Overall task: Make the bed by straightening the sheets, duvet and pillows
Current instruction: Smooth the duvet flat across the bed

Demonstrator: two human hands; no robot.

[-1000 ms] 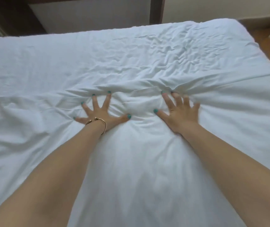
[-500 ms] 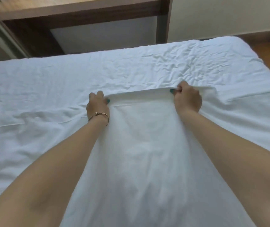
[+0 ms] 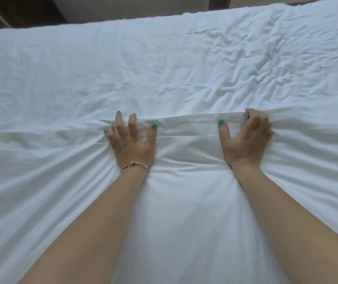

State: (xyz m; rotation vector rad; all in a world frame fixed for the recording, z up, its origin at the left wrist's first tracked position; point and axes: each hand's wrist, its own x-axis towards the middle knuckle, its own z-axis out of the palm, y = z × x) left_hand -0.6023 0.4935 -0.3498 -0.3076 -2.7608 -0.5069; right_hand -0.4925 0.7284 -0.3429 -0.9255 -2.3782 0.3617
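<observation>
A white duvet (image 3: 184,212) covers the near half of the bed, and its folded top edge (image 3: 186,123) runs across the middle. Beyond it lies the white fitted sheet (image 3: 112,64), creased most at the right. My left hand (image 3: 132,142), with a bracelet on its wrist, presses on the duvet's edge with fingers spread and slightly bent. My right hand (image 3: 245,140) curls its fingers over the same edge further right, with the thumb stretched out on the fabric. The duvet bunches into folds around both hands. No pillow is in view.
Behind the far side of the bed are dark wooden furniture (image 3: 26,11) at the top left, a pale wall panel (image 3: 133,5) and a dark post (image 3: 219,1).
Both hands gripped the duvet's edge as fists half a second ago. The left hand has since spread its fingers, and the view has tipped down closer to the bed.
</observation>
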